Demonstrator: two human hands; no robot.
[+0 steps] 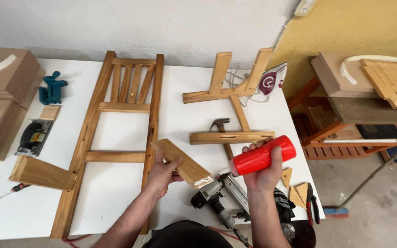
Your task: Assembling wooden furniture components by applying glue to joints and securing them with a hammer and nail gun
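Observation:
My left hand [161, 173] grips a short flat wooden board [182, 161], held tilted above the white table [116, 183]; pale glue shows on its lower right end. My right hand [265, 172] is wrapped around a red glue bottle [263, 155], lying nearly level with its white nozzle pointing left toward the board's glued end. Just left of my hands lies a wooden chair back frame [116, 133], flat on the table.
A nail gun [219, 197] and a hammer [221, 126] lie under my hands. Other wooden chair parts [230, 92], a clothes iron [272, 79], wooden wedges [295, 186], pliers [311, 204], a sander [34, 136], a blue clamp [51, 88] and a screwdriver [3, 195] lie around. Shelves stand at right.

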